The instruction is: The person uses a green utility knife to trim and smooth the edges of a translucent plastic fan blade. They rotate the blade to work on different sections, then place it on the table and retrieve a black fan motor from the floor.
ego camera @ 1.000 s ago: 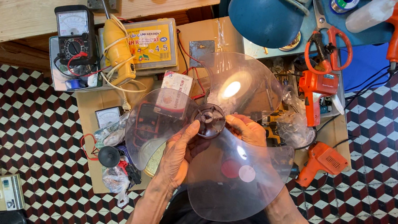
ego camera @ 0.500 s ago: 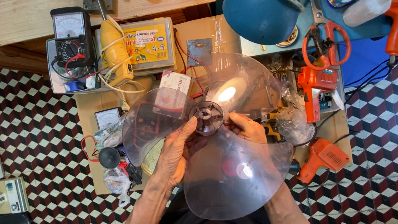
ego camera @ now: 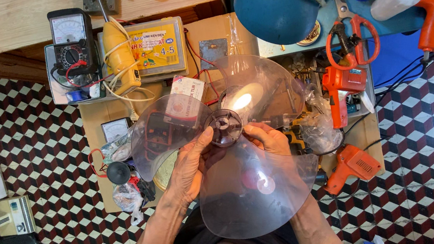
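Person holds a clear plastic fan blade [ego camera: 230, 195] flat over the lap, above the front edge of a cluttered cardboard counter [ego camera: 211, 30]; three see-thru blades spread round a dark hub [ego camera: 225, 128]; left hand [ego camera: 189, 165] clamped on the blade from below-left, thumb up against the hub rim; right hand [ego camera: 270, 140] gripping the hub's right side, fingers curled at it, partly seen thru the plastic; both hands close together at the hub. Behind, on the counter: analog multimeter [ego camera: 71, 49] w/ red & black leads, yellow parts box [ego camera: 154, 45], blue lamp shade [ego camera: 275, 8], red-handled scissors [ego camera: 354, 37], orange glue gun [ego camera: 342, 90]; another orange tool [ego camera: 352, 166] at the right edge; floor is checkered tile [ego camera: 421, 125].
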